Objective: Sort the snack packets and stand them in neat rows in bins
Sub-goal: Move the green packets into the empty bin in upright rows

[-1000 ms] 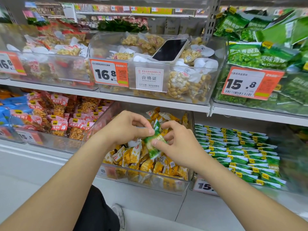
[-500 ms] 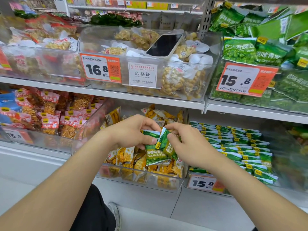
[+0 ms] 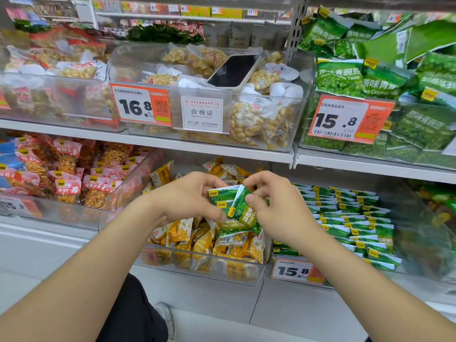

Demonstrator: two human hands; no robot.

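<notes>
Small green garlic-pea packets [image 3: 223, 201] are held above a clear bin [image 3: 197, 261] of loose yellow snack packets [image 3: 187, 233] on the lower shelf. My left hand [image 3: 182, 196] grips a couple of green packets from the left. My right hand [image 3: 276, 206] pinches another green packet [image 3: 243, 212], tilted, against them with thumb and fingers. To the right, a clear bin [image 3: 407, 248] holds matching green packets [image 3: 345, 213] standing in neat rows.
A bin of red peanut packets [image 3: 61, 178] sits at lower left. On the upper shelf, a phone [image 3: 233, 70] lies on bagged nuts in a clear bin [image 3: 291, 119]; large green pea bags [image 3: 370, 77] fill the right bin. Price tags front the bins.
Both hands rose slightly from the yellow-packet bin. The green packets went from one crumpled bunch to a fanned stack between the hands.
</notes>
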